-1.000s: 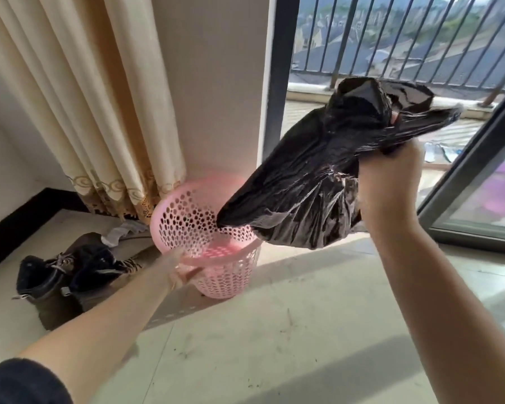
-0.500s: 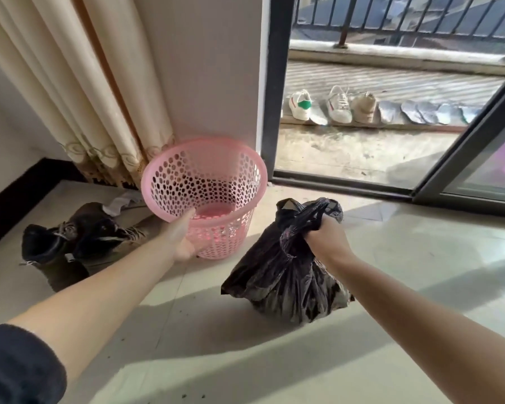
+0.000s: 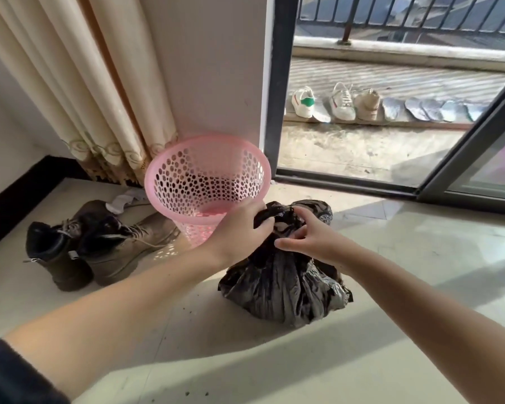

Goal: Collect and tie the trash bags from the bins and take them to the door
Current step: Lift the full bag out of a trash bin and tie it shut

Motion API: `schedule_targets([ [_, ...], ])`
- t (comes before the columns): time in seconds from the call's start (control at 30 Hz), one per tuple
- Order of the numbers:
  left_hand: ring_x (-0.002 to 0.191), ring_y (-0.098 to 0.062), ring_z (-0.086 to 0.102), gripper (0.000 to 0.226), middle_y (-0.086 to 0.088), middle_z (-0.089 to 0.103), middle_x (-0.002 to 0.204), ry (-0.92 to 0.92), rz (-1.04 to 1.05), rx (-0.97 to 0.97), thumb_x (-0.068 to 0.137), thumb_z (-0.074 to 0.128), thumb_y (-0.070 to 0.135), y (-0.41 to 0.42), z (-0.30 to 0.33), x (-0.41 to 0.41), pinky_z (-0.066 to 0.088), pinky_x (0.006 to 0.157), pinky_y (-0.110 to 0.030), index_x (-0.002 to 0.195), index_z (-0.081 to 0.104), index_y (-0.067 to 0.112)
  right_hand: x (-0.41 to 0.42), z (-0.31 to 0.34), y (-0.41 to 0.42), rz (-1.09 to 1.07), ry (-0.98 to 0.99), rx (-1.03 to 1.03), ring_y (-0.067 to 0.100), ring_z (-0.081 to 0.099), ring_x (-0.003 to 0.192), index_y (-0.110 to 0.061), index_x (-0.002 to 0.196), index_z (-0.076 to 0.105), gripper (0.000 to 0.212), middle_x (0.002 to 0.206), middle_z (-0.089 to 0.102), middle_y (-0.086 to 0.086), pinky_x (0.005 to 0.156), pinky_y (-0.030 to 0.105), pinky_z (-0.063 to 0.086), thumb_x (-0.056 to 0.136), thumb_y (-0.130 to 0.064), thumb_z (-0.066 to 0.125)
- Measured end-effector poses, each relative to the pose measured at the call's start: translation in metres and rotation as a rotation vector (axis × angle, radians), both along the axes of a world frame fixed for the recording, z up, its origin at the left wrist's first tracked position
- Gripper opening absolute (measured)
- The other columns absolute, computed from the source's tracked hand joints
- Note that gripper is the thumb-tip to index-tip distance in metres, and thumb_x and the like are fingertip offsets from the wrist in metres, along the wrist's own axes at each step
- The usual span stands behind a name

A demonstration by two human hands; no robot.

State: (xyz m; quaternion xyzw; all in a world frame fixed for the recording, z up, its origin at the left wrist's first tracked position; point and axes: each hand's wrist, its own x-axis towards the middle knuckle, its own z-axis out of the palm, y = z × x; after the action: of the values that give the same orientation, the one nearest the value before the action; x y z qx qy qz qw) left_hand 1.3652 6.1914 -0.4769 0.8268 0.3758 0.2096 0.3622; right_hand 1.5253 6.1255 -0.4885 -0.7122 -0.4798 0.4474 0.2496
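A full black trash bag (image 3: 283, 287) sits on the tiled floor in front of the balcony door. My left hand (image 3: 239, 228) grips the gathered top of the bag from the left. My right hand (image 3: 309, 237) pinches the bag's neck from the right, fingers curled into the plastic. Just behind and to the left stands a pink perforated bin (image 3: 207, 182), upright, with no bag in it.
A pair of brown boots (image 3: 99, 243) lies on the floor left of the bin. Cream curtains (image 3: 79, 83) hang at the left. The sliding balcony door (image 3: 475, 158) stands open; several shoes (image 3: 341, 102) line the balcony floor beyond.
The bag came down from the air onto the floor. My left hand left the bin's rim and moved right to the bag's top, joining my right hand.
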Motion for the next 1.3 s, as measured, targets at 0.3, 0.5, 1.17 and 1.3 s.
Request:
schedule_targets([
  [0.3, 0.037, -0.003, 0.042, 0.018, 0.011, 0.042, 0.045, -0.465, 0.32, -0.187, 0.095, 0.048, 0.019, 0.035, 0.026, -0.03, 0.044, 0.06, -0.039, 0.078, 0.051, 0.014, 0.028, 0.009, 0.001, 0.112, -0.577, -0.006, 0.015, 0.056, 0.067, -0.02, 0.14, 0.032, 0.066, 0.075, 0.055, -0.005, 0.062, 0.029, 0.045, 0.084, -0.033, 0.066],
  [0.5, 0.039, -0.01, 0.033, 0.021, 0.011, 0.035, 0.044, -0.591, 0.472, -0.096, 0.096, 0.045, 0.023, 0.048, 0.031, -0.042, 0.036, 0.053, -0.037, 0.077, 0.053, 0.018, 0.031, 0.025, 0.004, 0.355, -0.775, -0.314, 0.024, 0.057, 0.106, -0.02, 0.147, 0.019, 0.08, 0.123, 0.058, 0.007, 0.083, 0.03, 0.049, 0.083, -0.021, 0.067],
  [1.17, 0.066, 0.0, 0.059, 0.013, 0.001, 0.069, 0.083, -0.145, 0.025, 0.515, 0.092, 0.056, 0.009, 0.014, 0.063, -0.023, 0.047, 0.063, -0.015, 0.096, 0.068, 0.01, 0.028, 0.097, 0.007, -0.155, -0.25, 0.564, 0.011, 0.052, 0.112, -0.021, 0.091, 0.066, 0.007, 0.121, 0.055, -0.003, 0.103, 0.032, 0.039, 0.086, -0.026, 0.064],
  [1.3, 0.084, -0.009, 0.062, 0.017, -0.007, 0.071, 0.092, -0.244, -0.19, 0.573, 0.09, 0.055, 0.006, 0.017, 0.078, -0.02, 0.05, 0.079, -0.019, 0.101, 0.068, 0.005, 0.019, 0.104, 0.003, -0.042, 0.456, 0.507, 0.018, 0.067, 0.098, -0.02, 0.104, 0.064, 0.026, 0.095, 0.072, 0.003, 0.095, 0.044, 0.051, 0.078, -0.024, 0.064],
])
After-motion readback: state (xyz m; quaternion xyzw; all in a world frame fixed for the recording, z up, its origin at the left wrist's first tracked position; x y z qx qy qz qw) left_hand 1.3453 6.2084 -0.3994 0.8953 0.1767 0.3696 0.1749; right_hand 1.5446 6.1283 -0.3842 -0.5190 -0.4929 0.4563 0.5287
